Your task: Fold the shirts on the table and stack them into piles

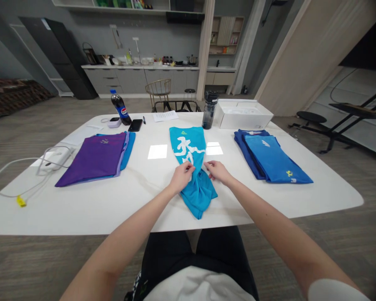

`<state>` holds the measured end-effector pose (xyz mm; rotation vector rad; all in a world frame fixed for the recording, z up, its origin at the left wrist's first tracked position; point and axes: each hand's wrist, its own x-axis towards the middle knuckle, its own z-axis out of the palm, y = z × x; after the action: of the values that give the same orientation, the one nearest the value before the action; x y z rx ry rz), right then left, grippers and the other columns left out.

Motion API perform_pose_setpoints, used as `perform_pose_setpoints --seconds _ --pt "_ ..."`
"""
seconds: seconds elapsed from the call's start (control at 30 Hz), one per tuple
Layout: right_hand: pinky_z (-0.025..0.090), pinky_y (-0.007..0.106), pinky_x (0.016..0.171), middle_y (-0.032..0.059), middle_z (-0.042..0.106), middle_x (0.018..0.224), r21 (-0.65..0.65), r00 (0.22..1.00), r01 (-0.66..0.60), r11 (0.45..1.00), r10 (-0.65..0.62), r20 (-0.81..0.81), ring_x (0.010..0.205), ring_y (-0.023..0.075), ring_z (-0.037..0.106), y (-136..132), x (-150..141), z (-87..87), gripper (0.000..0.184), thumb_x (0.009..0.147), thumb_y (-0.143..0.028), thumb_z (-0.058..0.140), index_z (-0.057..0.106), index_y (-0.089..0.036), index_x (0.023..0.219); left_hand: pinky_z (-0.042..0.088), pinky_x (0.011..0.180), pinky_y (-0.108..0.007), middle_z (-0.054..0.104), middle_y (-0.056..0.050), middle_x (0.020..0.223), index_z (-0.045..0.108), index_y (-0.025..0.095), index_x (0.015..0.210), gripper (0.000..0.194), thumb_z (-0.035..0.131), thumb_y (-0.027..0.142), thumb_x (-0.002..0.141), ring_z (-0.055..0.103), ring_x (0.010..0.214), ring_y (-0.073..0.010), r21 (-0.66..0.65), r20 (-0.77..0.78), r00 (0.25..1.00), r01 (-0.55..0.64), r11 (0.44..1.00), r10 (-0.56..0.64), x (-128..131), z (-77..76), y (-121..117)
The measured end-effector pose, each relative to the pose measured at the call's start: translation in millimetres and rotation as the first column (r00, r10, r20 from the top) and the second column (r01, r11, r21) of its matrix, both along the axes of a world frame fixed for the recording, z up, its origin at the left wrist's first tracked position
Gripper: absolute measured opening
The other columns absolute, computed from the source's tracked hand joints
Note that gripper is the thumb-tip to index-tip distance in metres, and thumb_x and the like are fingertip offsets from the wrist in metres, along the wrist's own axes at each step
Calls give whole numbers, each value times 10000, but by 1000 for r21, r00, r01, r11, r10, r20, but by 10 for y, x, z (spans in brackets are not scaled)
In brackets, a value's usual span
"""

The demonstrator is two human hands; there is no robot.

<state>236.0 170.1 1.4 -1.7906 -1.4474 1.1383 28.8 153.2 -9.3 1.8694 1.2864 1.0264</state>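
A turquoise T-shirt (198, 193) with large white lettering and a small green logo lies lengthwise in front of me. Its upper part is flat and narrow, while the lower part is bunched and crumpled towards the table's near edge. My left hand (182, 176) pinches the fabric at the left side, just below the lettering. At the opposite edge, my right hand (217, 171) has its fingers curled and closed on the cloth. The fingertips partly cover the fabric they grip.
Folded purple clothes (95, 161) lie left, folded blue clothes (266, 156) right, on the white table (138, 209). Behind stand a cola bottle (120, 108), a phone (135, 125), a dark tumbler (209, 110) and a white box (245, 118). A cabled power strip (58, 159) sits far left.
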Motion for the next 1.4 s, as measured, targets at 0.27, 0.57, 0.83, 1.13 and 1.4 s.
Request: perform_pose_setpoints --seconds 0.27,0.57,0.83,1.13,1.4 --pt "412 224 433 80 661 671 -71 963 223 972 -231 -141 509 141 591 1090 -234 -14 374 940 -473 640 646 -104 882 479 813 -317 649 -32 902 575 218 883 181 478 334 982 617 856 -186 -40 34 981 -192 981 193 -103 21 -134" --pt "545 321 794 193 733 973 112 913 384 916 -395 100 986 289 693 1994 -240 -133 270 769 -304 773 710 -101 935 471 916 -506 646 -209 1167 625 187 1145 374 640 470 902 613 1121 -394 107 -601 791 -57 993 110 330 241 26" --pt "550 311 755 146 749 938 195 879 464 864 -476 18 868 248 702 2379 -88 -8 269 811 -273 707 751 -69 981 508 874 -392 707 -111 1067 628 245 1115 265 416 385 1041 682 991 -267 -59 -212 974 71 996 -82 390 222 287" --pt "581 313 839 75 738 1100 328 891 -93 940 226 -393 887 159 693 2460 -1113 765 414 937 -302 631 654 -158 1325 562 928 -389 714 -80 1150 598 224 1105 284 417 409 987 680 1068 -223 -483 680 590 -86 871 435 -214 247 147" --pt "515 344 942 84 732 1043 415 964 -266 870 235 125 911 181 657 1885 -1266 236 216 921 -235 642 750 -132 1078 423 1144 -415 602 -96 1349 586 243 1285 385 538 250 903 540 1316 -241 80 18 910 -415 906 415 -1257 111 60"
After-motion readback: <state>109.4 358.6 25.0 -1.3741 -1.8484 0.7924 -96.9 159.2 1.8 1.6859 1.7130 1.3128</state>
